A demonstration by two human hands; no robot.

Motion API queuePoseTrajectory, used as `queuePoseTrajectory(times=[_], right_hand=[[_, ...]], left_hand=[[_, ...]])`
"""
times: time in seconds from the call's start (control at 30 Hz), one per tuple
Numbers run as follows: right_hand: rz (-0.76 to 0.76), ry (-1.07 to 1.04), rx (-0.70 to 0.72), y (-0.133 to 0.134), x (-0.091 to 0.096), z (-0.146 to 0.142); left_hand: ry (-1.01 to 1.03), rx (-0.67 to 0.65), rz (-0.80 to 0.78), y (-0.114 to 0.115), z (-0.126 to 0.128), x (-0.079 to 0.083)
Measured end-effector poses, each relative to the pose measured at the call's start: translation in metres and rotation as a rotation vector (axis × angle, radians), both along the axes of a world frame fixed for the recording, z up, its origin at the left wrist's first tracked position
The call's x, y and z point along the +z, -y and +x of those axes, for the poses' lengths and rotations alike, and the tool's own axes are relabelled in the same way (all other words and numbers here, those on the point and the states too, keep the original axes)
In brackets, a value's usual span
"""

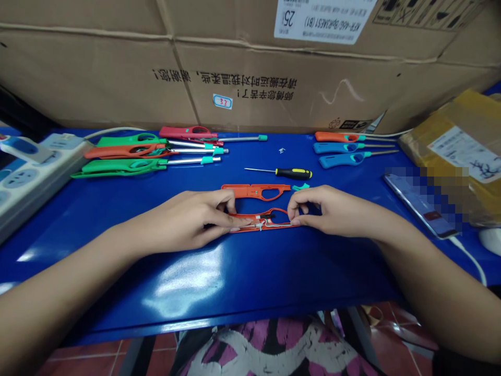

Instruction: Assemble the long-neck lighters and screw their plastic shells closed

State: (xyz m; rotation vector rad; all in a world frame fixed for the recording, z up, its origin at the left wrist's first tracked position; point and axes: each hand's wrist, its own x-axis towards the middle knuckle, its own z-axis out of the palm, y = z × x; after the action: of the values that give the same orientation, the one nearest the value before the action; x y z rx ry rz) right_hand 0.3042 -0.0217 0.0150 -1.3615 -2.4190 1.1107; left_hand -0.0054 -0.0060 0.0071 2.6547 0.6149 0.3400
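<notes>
An opened orange lighter shell half [270,219] lies on the blue table [219,282], with wires and small parts showing inside it. My left hand [191,219] presses down on its left end with fingers closed together. My right hand [329,209] pinches its right end. The other orange shell half [256,191] lies just behind, with a small teal part [300,186] at its right end. A black and yellow screwdriver [284,172] lies further back.
Several green, orange and red long lighters [148,151] lie at the back left, three more [348,149] at the back right. A power strip [27,172] sits far left, a phone [418,201] and yellow parcel [457,141] right. Cardboard boxes [235,62] wall the back.
</notes>
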Motion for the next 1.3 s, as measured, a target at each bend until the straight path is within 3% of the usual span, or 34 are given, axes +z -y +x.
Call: queuePoseTrajectory(times=[0.13, 0.3, 0.43, 0.53, 0.63, 0.73, 0.8, 0.93, 1.07, 1.2, 1.3], right_hand=[[0.101, -0.063, -0.051, 0.002, -0.004, -0.007], [0.412, -0.212, -0.071, 0.007, -0.022, -0.027], [0.445, -0.189, -0.105, 0.007, -0.032, -0.035], [0.45, -0.208, -0.176, 0.002, -0.022, -0.023], [0.519, -0.035, -0.244, -0.007, -0.005, 0.005], [0.47, 0.231, -0.183, -0.014, 0.004, 0.034], [0.436, 0.295, -0.166, -0.017, 0.004, 0.043], [0.503, 0.253, -0.156, -0.017, -0.004, 0.038], [0.481, 0.236, -0.058, -0.017, -0.006, 0.027], [0.413, 0.013, -0.09, -0.012, 0.004, 0.019], [0.148, -0.313, -0.222, -0.005, 0.011, 0.008]], left_hand=[[-0.096, -0.053, 0.003, 0.0, -0.001, 0.001], [-0.096, -0.047, 0.011, -0.001, -0.002, 0.001], [-0.088, -0.046, 0.004, 0.0, -0.001, 0.001], [-0.082, -0.05, 0.01, 0.0, -0.001, 0.003], [-0.077, -0.051, 0.015, 0.0, -0.001, 0.003], [-0.072, -0.044, 0.017, 0.0, -0.001, 0.002], [-0.07, -0.04, 0.025, 0.0, -0.002, 0.001], [-0.06, -0.046, 0.038, 0.001, -0.002, 0.001], [-0.072, -0.059, 0.035, 0.001, -0.001, 0.002], [-0.081, -0.073, 0.035, 0.001, -0.001, 0.002], [-0.075, -0.078, 0.023, 0.0, 0.0, 0.002]])
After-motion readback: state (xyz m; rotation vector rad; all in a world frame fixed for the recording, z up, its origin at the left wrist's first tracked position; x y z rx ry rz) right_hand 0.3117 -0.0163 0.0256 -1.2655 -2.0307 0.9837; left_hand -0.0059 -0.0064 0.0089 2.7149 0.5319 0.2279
